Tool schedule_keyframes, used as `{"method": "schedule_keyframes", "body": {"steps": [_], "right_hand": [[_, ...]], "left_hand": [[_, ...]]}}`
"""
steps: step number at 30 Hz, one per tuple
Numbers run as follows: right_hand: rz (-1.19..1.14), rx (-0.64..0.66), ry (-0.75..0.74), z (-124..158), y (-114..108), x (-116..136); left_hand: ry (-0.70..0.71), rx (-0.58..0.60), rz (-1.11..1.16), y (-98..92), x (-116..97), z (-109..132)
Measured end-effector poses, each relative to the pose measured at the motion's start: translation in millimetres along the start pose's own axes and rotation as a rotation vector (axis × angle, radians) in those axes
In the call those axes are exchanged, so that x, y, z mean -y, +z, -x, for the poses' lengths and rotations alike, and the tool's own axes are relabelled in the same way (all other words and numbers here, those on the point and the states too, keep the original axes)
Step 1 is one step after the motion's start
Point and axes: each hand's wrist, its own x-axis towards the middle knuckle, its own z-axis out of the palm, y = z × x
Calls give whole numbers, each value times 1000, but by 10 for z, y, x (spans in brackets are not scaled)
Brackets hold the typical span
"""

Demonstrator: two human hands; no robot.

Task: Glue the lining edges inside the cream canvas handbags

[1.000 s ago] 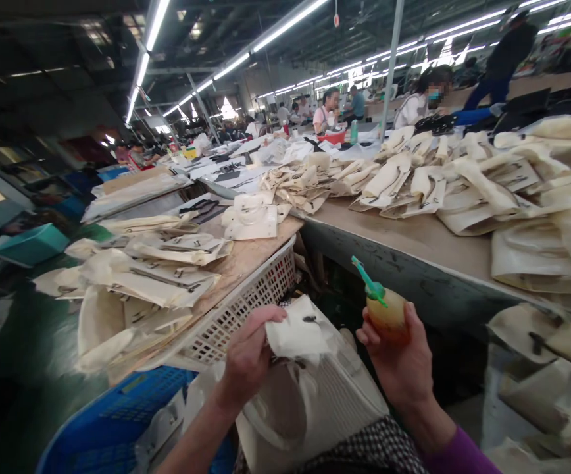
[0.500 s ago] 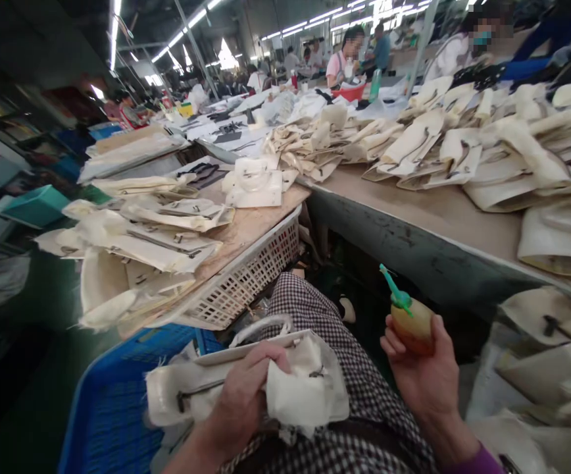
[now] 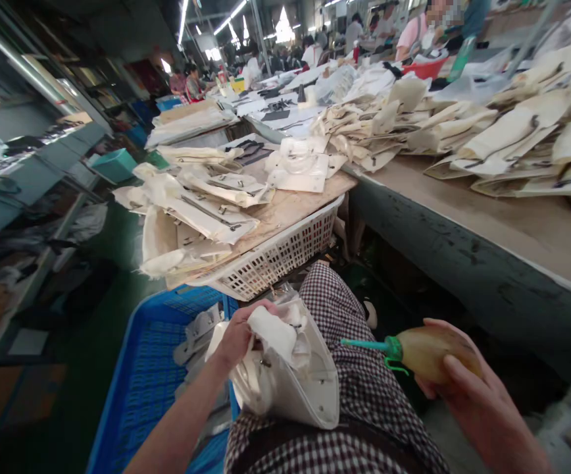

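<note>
My left hand [image 3: 239, 336] grips a cream-coloured bag piece [image 3: 298, 375] resting on my lap. The piece is tilted, with its inner side and a folded white flap facing up; part of it hides my left fingers. In my right hand [image 3: 468, 375] is a yellowish squeeze bottle [image 3: 433, 352] with a green nozzle. The bottle lies sideways, its nozzle pointing left toward the bag piece and apart from it. A checked apron [image 3: 364, 368] covers my lap beneath both hands.
At my left stands a blue crate [image 3: 137, 355] with pale pieces inside. Ahead, a wooden board [image 3: 285, 217] on a white basket [image 3: 275, 253] bears several cream bag pieces [image 3: 201, 204]. More pieces [image 3: 517, 131] cover the long table [image 3: 512, 217] on the right. People work farther back.
The bag piece has been turned, so its inner side now faces up. The squeeze bottle has swung from upright to sideways, nozzle leftward. My view has turned left.
</note>
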Motion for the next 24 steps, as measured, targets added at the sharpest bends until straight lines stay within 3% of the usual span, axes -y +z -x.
{"method": "schedule_keyframes", "body": {"steps": [4, 8, 15, 24], "right_hand": [[238, 95, -73, -71, -15, 184], [434, 156, -144, -180, 61, 337], [470, 193, -265, -323, 327, 419], [556, 277, -365, -438, 577, 466]], "left_hand": [[-14, 21, 59, 154, 35, -191], [-35, 43, 107, 154, -30, -148], [-75, 73, 149, 23, -198, 213], [-39, 95, 227, 35, -17, -25]]}}
